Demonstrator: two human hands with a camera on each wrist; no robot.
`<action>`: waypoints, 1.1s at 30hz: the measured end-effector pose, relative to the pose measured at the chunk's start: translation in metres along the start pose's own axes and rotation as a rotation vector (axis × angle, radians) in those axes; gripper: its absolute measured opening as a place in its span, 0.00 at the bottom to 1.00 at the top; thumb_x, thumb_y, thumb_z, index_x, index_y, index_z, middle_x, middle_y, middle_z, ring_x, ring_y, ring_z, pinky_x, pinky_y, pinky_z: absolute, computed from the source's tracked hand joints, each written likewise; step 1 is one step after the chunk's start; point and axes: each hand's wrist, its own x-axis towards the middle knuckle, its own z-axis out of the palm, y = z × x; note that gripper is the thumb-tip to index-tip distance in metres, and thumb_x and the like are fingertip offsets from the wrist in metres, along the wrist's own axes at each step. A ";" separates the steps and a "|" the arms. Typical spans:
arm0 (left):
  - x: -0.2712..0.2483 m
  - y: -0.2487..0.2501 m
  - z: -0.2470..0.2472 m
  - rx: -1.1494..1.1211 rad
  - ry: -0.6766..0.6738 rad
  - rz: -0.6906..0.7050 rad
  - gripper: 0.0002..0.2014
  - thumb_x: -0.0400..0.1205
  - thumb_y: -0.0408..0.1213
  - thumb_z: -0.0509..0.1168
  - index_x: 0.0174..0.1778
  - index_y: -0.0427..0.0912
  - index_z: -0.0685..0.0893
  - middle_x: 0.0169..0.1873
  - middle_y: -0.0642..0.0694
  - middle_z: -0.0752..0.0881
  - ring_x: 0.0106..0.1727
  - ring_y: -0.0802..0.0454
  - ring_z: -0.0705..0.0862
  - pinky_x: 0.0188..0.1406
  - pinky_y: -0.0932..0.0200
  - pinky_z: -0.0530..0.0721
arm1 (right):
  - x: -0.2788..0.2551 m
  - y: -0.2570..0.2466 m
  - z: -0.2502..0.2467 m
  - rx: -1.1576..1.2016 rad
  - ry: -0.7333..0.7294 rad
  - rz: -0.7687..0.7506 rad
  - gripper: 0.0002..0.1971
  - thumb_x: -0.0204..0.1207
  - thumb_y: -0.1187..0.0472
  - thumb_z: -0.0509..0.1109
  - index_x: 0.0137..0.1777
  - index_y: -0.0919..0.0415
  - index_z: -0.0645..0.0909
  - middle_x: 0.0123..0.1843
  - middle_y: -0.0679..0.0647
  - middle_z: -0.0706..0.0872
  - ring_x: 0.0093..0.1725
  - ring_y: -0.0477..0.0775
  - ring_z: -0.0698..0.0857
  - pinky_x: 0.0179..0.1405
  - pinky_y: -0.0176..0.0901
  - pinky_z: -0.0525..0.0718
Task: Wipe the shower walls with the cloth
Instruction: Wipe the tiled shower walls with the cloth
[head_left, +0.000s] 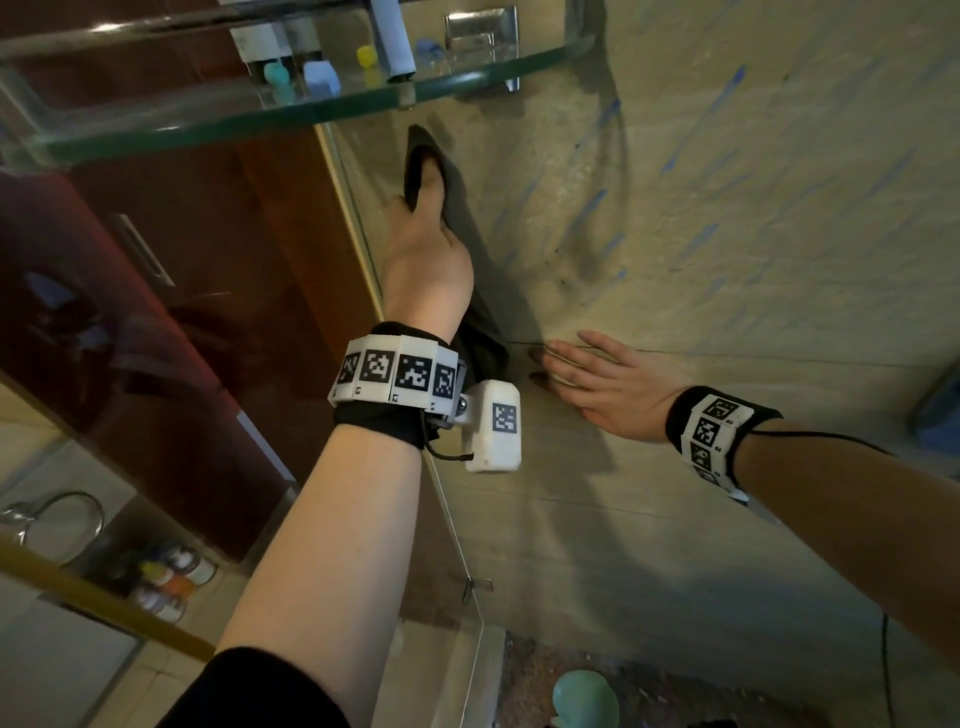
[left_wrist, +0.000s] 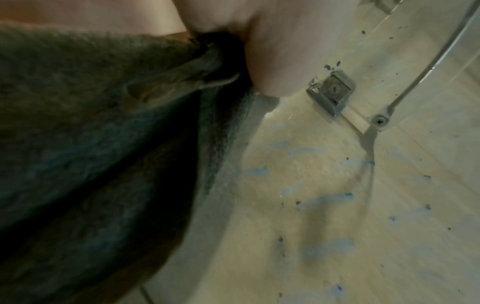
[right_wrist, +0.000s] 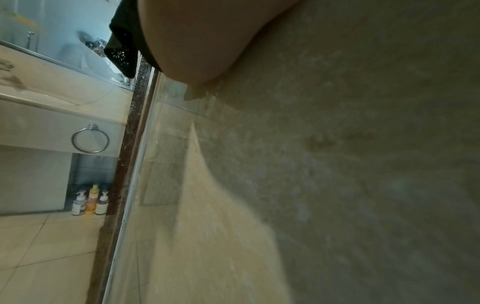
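A dark cloth (head_left: 460, 208) lies against the beige shower wall (head_left: 727, 208), close to the corner with the glass partition (head_left: 452, 519). My left hand (head_left: 426, 249) presses it to the wall, its top edge folded over my fingers. In the left wrist view a fold of the cloth (left_wrist: 103, 144) is pinched under the thumb side of the left hand (left_wrist: 272, 51). Blue streaks (head_left: 592, 208) and dark specks mark the wall (left_wrist: 311, 205) to the right. My right hand (head_left: 597, 384) lies flat on the wall lower down, fingers straight, holding nothing; only its palm (right_wrist: 197, 41) shows against the wall (right_wrist: 337, 164).
A glass corner shelf (head_left: 467, 78) carrying small bottles juts out just above the cloth. A metal bracket (left_wrist: 331, 90) fixes it to the wall. Beyond the partition are a towel ring (right_wrist: 90, 140) and floor bottles (right_wrist: 89, 202). A pale green object (head_left: 584, 696) sits low down.
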 end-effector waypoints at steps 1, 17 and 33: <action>0.001 0.002 -0.002 0.041 0.001 0.022 0.27 0.89 0.33 0.48 0.85 0.55 0.55 0.74 0.42 0.65 0.71 0.42 0.71 0.58 0.62 0.67 | 0.000 0.000 0.000 0.012 0.007 0.005 0.25 0.80 0.55 0.51 0.75 0.65 0.66 0.77 0.60 0.74 0.79 0.61 0.62 0.83 0.58 0.47; -0.015 0.026 0.014 0.298 -0.119 0.220 0.30 0.86 0.30 0.51 0.85 0.54 0.56 0.70 0.39 0.68 0.64 0.39 0.74 0.58 0.52 0.74 | 0.002 0.001 -0.001 0.135 0.004 0.010 0.25 0.78 0.57 0.55 0.75 0.63 0.66 0.73 0.62 0.77 0.76 0.61 0.68 0.79 0.59 0.58; -0.024 0.037 0.025 0.317 -0.140 0.125 0.34 0.85 0.29 0.52 0.86 0.52 0.49 0.74 0.37 0.66 0.69 0.39 0.73 0.64 0.50 0.74 | 0.006 0.006 -0.009 0.180 -0.019 -0.016 0.22 0.77 0.58 0.57 0.69 0.65 0.77 0.67 0.64 0.82 0.74 0.64 0.69 0.78 0.61 0.56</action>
